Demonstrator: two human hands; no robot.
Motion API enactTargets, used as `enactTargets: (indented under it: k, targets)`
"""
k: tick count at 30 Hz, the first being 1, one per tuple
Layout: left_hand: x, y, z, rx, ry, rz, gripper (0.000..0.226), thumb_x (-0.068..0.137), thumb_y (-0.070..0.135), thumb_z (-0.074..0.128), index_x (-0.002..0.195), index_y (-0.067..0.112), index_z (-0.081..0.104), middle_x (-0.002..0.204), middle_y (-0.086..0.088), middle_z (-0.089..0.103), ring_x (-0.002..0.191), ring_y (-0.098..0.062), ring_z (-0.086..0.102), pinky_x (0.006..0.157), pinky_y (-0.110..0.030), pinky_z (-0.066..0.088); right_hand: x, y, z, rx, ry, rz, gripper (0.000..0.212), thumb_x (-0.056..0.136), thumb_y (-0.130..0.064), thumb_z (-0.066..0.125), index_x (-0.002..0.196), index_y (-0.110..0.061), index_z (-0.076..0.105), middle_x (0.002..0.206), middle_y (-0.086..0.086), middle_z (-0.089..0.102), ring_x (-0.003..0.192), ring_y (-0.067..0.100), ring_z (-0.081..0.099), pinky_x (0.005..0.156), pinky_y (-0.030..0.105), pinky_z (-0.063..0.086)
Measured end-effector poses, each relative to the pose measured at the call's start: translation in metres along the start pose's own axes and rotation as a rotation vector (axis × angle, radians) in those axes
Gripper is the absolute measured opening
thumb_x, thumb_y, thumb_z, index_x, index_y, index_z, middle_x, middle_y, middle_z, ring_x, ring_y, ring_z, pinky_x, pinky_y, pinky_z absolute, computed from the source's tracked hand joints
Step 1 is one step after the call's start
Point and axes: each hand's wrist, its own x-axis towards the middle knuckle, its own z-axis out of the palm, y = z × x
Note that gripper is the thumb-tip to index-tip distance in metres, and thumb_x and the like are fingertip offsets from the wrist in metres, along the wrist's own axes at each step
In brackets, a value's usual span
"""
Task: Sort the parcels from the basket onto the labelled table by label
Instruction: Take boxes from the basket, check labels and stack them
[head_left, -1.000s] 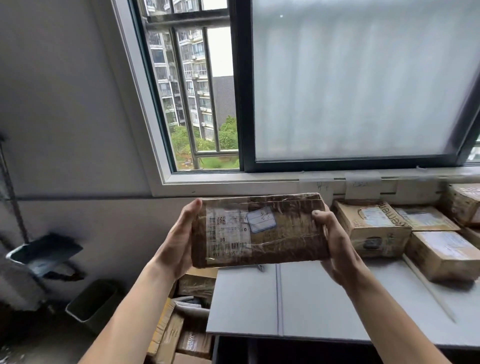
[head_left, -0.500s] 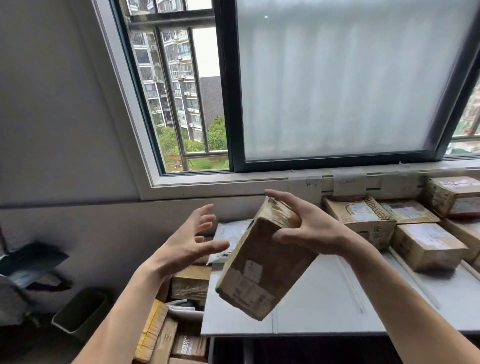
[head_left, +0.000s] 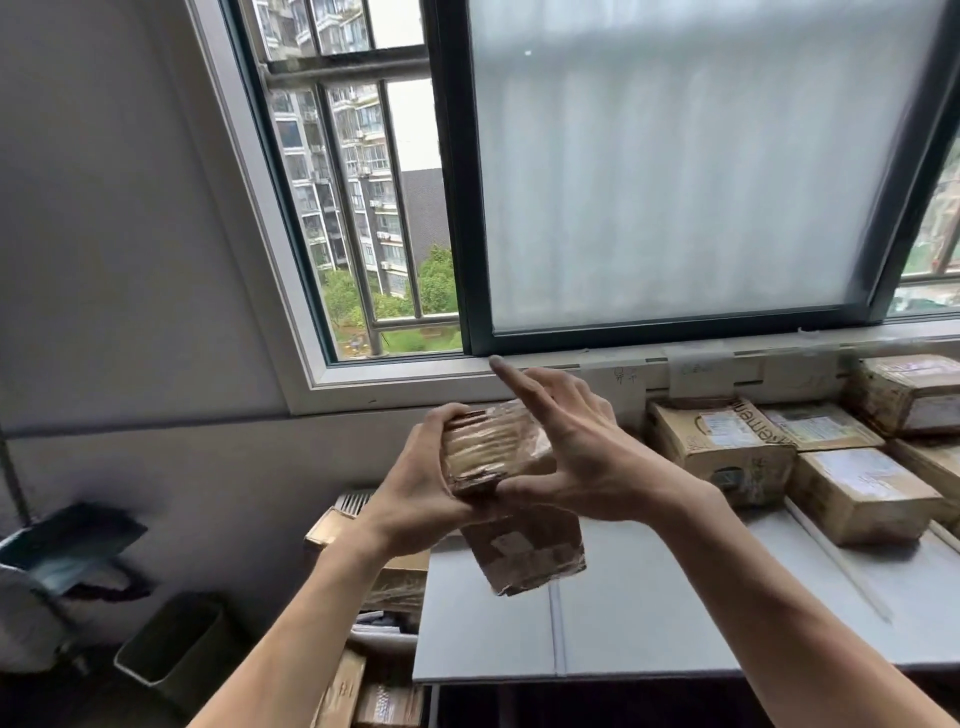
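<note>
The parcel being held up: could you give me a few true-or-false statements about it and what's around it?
1. The left hand grips the parcel. True.
2. The parcel rests flat on the grey table. False: it is held in the air, tilted.
3. The right hand has its index finger stretched straight. True.
4. The table holds no other parcels. False: several cardboard boxes lie at its right end.

Both forearms point inward; the left hand (head_left: 415, 499) curls around one end of the parcel (head_left: 524, 551); the right hand (head_left: 587, 457) lies against it, fingers straight, index raised.
</note>
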Motion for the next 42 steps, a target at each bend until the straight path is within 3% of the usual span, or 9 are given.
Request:
enactTargets:
  k: [4,10,15,18,20,24,32,38,42]
  targets:
    - [-0.004,-0.004,-0.005,-0.376,0.302,-0.290,0.094,0.061,0.012,0.099,0.137,0.026,0.045,0.124,-0.003,0.066,0.116,-0.017,0.066,0.090,-0.030,0.057,-0.009,0.028,0.005,0.121,0.056,0.172,0.109,0.087,-0.053,0.075,0.158,-0.054,-0.008,0.160,-0.006,0.019,0.148,0.019,0.016,0.122,0.047,0.018]
    - [-0.012,-0.001,-0.016,-0.996,0.373,-0.525,0.058,0.071,0.030,0.085,0.121,0.007,0.067,0.106,-0.018,0.076,0.090,-0.030,0.073,0.101,-0.051,0.054,-0.026,0.061,0.018,0.287,0.149,0.359,0.108,0.087,-0.046,0.079,0.162,-0.045,0.002,0.158,0.005,0.026,0.149,0.025,0.022,0.125,0.042,0.018]
    - [-0.016,0.009,-0.015,-1.218,0.385,-0.558,0.062,0.078,0.033,0.077,0.133,0.006,0.066,0.130,-0.022,0.068,0.116,-0.038,0.066,0.113,-0.056,0.045,-0.031,0.057,0.013,0.689,0.189,0.419,0.113,0.072,-0.072,0.075,0.159,-0.054,0.005,0.167,0.011,0.022,0.153,0.023,0.027,0.124,0.047,0.027]
    - [-0.018,0.020,-0.010,-1.259,0.352,-0.567,0.058,0.079,0.035,0.078,0.130,0.009,0.067,0.133,-0.023,0.066,0.127,-0.040,0.062,0.112,-0.055,0.046,-0.033,0.052,0.011,0.974,0.170,0.345,0.099,0.080,-0.059,0.072,0.159,-0.054,0.013,0.159,0.002,0.044,0.140,0.011,0.047,0.117,0.042,0.031]
    - [-0.018,0.025,-0.007,-1.268,0.319,-0.551,0.058,0.078,0.037,0.079,0.128,0.010,0.068,0.133,-0.022,0.066,0.124,-0.038,0.064,0.110,-0.054,0.048,-0.032,0.048,0.012,1.084,0.216,0.257,0.071,0.096,-0.032,0.059,0.159,-0.042,0.028,0.128,-0.009,0.068,0.100,-0.002,0.064,0.090,0.027,0.049]
    - [-0.019,0.032,-0.005,-1.219,0.285,-0.540,0.055,0.074,0.040,0.081,0.121,0.015,0.068,0.129,-0.018,0.068,0.113,-0.034,0.066,0.104,-0.053,0.053,-0.031,0.043,0.013,1.215,0.336,0.159,0.056,0.090,-0.012,0.048,0.143,-0.030,0.053,0.097,0.000,0.068,0.068,0.005,0.055,0.053,0.018,0.040]
    - [-0.021,0.038,-0.003,-1.182,0.239,-0.560,0.056,0.065,0.043,0.085,0.112,0.015,0.073,0.136,-0.017,0.066,0.134,-0.033,0.058,0.109,-0.056,0.047,-0.034,0.044,0.016,1.298,0.332,0.188,0.055,0.100,0.006,0.029,0.144,-0.021,0.049,0.098,0.002,0.074,0.075,0.006,0.068,0.058,0.017,0.051]
    - [-0.023,0.030,0.015,-1.142,0.254,-0.609,0.040,0.070,0.044,0.084,0.098,0.015,0.077,0.110,-0.013,0.072,0.105,-0.028,0.062,0.110,-0.057,0.045,-0.051,0.059,0.025,1.268,0.353,0.237,0.060,0.094,-0.012,0.042,0.147,-0.040,0.050,0.108,0.009,0.066,0.065,0.019,0.037,0.049,0.027,0.028]
    - [-0.031,0.016,0.047,-1.078,0.247,-0.712,0.026,0.082,0.042,0.078,0.080,0.017,0.081,0.092,-0.009,0.076,0.080,-0.022,0.070,0.103,-0.046,0.049,-0.089,0.077,0.048,1.354,0.374,0.328,0.062,0.092,-0.013,0.047,0.150,-0.035,0.048,0.134,0.015,0.067,0.109,0.029,0.066,0.088,0.039,0.053]
